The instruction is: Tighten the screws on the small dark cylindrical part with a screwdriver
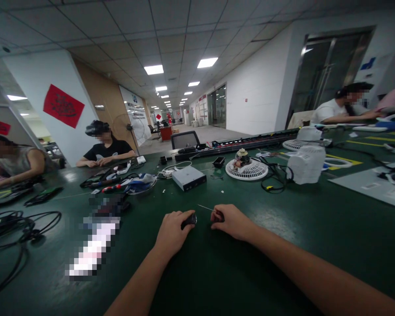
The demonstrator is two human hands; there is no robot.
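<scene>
My left hand point(175, 229) is closed around a small dark object point(190, 220) with a rounded, shiny end, near the middle of the green table point(197, 272). To its right, my right hand point(229, 220) pinches a thin metal rod point(204, 207), whose tip points left and slightly up, above and apart from the dark object. The rod's other end is hidden in my fingers. Beyond both hands lies a silver box-shaped drive point(188, 177) with a black front.
Behind stand a round white fan grille point(246, 169) with a motor, a white housing point(307, 164) and a black tray point(219, 162). Black cables point(23, 228) and a blurred bright patch point(95, 250) lie left. People sit at the far left and right.
</scene>
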